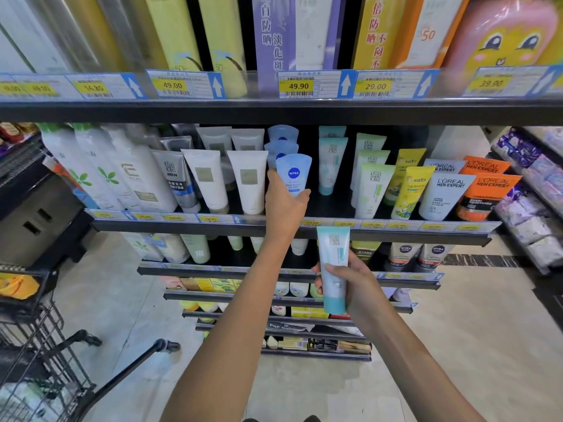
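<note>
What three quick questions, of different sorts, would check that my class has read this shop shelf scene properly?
1. True or false: the left hand grips the blue Nivea tube.
2. The right hand holds: A) a white bottle B) a pale teal tube C) nothing?
3. Fill in: the orange tubes read L'Oreal Men ___.
Key: 1 true; 2 B; 3 Expert.

2 bare forearms (243,300); left grip (283,205), right grip (355,284) both bare.

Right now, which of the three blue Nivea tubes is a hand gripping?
The front blue Nivea tube: the left hand grips its base; the two behind it stand untouched.
</note>
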Tool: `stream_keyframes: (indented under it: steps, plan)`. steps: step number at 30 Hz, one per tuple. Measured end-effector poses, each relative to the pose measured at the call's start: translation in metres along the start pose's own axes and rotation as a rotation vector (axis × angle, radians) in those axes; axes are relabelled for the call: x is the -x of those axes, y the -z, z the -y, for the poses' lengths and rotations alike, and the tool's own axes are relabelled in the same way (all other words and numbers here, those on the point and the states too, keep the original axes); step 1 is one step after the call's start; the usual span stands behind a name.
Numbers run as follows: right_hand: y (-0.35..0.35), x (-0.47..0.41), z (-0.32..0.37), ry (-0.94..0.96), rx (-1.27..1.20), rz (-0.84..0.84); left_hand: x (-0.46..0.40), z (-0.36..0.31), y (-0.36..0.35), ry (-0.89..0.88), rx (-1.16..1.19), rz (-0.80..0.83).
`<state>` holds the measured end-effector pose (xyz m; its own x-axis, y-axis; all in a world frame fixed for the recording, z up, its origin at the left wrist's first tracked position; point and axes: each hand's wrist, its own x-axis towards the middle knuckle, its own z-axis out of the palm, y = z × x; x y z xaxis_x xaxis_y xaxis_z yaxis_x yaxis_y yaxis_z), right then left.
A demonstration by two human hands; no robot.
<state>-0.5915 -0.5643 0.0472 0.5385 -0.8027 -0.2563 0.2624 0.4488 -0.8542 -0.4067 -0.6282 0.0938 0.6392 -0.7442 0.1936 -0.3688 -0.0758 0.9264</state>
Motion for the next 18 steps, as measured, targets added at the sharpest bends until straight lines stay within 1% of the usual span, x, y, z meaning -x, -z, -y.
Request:
stream_keyframes:
  steps: [4,9,14,18]
  plan:
    - [0.0,0.001,-0.002,-0.009,-0.002,0.01,0.006,0.005,-0.001,-0.02,-0.089,-0.067]
    - [-0.002,0.003,-0.004,-0.017,-0.016,0.007,0.017,0.006,0.001,-0.004,-0.211,-0.149]
    - [-0.002,0.008,-0.005,-0.031,-0.044,0.023,0.029,0.001,0.003,-0.005,-0.274,-0.181]
    - [-0.002,0.009,-0.008,-0.035,-0.044,0.03,0.033,-0.003,0.005,0.015,-0.281,-0.172]
